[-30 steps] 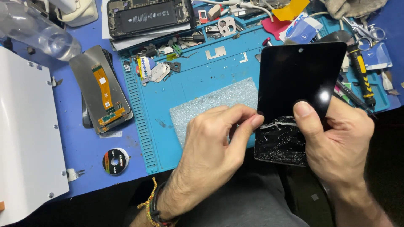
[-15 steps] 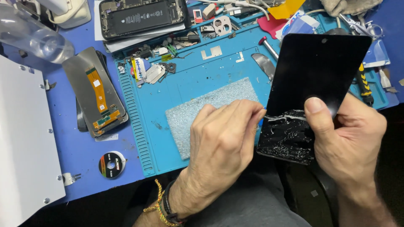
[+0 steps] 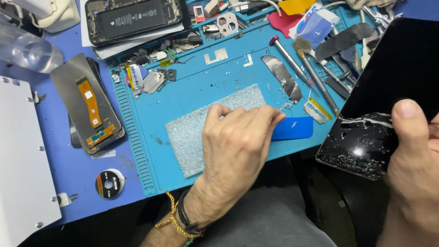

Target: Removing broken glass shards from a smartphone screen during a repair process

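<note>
The fingers (image 3: 265, 120) of the left hand (image 3: 233, 151) are drawn together, nearly closed, and their tips are laid on the left end of a blue pick (image 3: 292, 128); whether the pick is already pinched or only touched cannot be told, since its near edge is hidden under them. The pick lies flat on the blue mat (image 3: 201, 87), with its long axis running left to right, so that most of it extends to the right of the fingertips, toward the other hand. Under the left palm a square of grey foam (image 3: 192, 132) is partly covered. Just beyond the pick, a razor blade (image 3: 316, 111) and a curled strip of grey film (image 3: 283, 80) are seen, with screwdrivers (image 3: 315, 77) lying slantwise beside them. Well to the right, off the edge of the table (image 3: 77, 169), a cracked screen (image 3: 379, 100) is held by the right hand (image 3: 411, 174): the thumb (image 3: 407, 123) is pressed on the glass just above its shattered lower end, the other fingers being hidden behind it. The screen is tilted, its long axis running up and to the right, and its broken corner is the part nearest the pick. The left hand is the nearer one to the pick. At the far left, a loose display (image 3: 87, 105) with an orange flex cable and a small tape roll (image 3: 109, 184) are left apart.
</note>
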